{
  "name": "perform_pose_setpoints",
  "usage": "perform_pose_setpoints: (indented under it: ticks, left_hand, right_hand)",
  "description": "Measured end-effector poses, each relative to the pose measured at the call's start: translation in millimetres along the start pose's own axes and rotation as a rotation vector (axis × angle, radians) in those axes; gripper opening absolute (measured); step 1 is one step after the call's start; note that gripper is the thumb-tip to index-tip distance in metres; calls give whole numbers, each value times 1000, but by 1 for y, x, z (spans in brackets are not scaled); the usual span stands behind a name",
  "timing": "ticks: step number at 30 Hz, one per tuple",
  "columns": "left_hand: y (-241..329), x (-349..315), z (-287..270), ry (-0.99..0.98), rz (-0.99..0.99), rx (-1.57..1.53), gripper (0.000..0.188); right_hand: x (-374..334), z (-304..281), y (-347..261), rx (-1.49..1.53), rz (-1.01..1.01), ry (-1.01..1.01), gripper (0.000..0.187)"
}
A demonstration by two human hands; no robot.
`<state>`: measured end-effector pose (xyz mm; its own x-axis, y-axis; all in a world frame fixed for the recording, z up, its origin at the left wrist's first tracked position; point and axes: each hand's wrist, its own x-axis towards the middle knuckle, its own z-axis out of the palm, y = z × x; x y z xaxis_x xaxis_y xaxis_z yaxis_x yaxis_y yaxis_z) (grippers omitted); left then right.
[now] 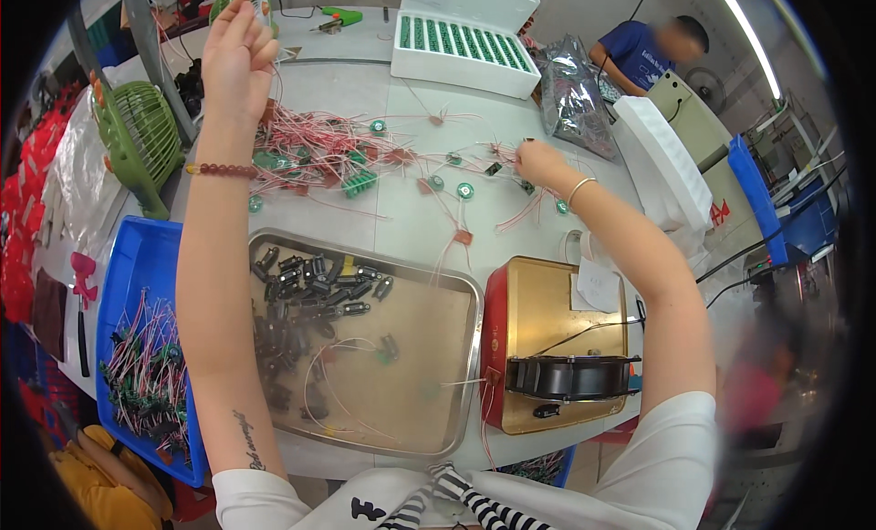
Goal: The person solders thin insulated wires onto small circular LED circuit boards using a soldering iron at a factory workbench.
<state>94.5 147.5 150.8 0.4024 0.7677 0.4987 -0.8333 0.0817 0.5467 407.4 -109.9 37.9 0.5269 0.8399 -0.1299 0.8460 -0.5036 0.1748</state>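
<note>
— What's the setting?

— A workshop bench with a pale grey tabletop (429, 229), seen from above. Another person in a blue shirt (639, 51) sits at the far right end, beside a white foam box (465, 37) holding rows of green parts.

— And the person's own hands?

— The left hand (235, 60) is raised over the far left of the table, fingers pressed together and curled, pinching a thin red-and-white wire (274, 92) that trails down to the pile. A bead bracelet (222, 170) sits on that wrist. The right hand (540, 163) rests low on the table to the right, fingertips closed on another bit of wire; exactly what it pinches is too small to tell.

— Where do the wires lie?

— In a tangled heap of wired parts (319, 151) with small green round discs, between the two hands, at the middle of the table.

— Anything nearer the body?

— A steel tray (461, 297) with small black clips, a blue bin (123, 256) of assembled leads at left, a green desk fan (137, 133) beyond it, and a red-and-gold tin (547, 302) carrying a black fan unit (570, 377) at right.
</note>
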Motion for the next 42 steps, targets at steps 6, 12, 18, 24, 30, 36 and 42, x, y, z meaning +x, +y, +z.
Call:
perform_pose_setpoints:
  ticks: [6, 12, 18, 24, 30, 36, 42]
  left_hand:
    - [-51, -30, 6, -210, -454, 987, 34]
    - [-118, -91, -24, -762, -225, 1807, 41]
    - [-146, -115, -48, -772, 9, 1874, 34]
    - [-153, -103, -71, -855, 99, 1960, 21]
    - [-138, -91, -99, -774, 122, 1958, 16]
    - [-121, -84, -113, -793, 184, 1759, 14]
    - [-100, -82, -124, -904, 181, 1697, 14]
  right_hand:
    - [12, -36, -16, 986, -37, 121, 24]
    - [6, -35, -46, 749, -206, 162, 22]
    - [-13, 5, -87, 220, -521, 98, 48]
    - [8, 11, -90, 220, -442, -135, 37]
    - [-8, 24, -51, -17, -445, -162, 17]
    - [-26, 33, -27, 167, -416, -142, 30]
    - [-22, 3, -40, 92, -430, -152, 43]
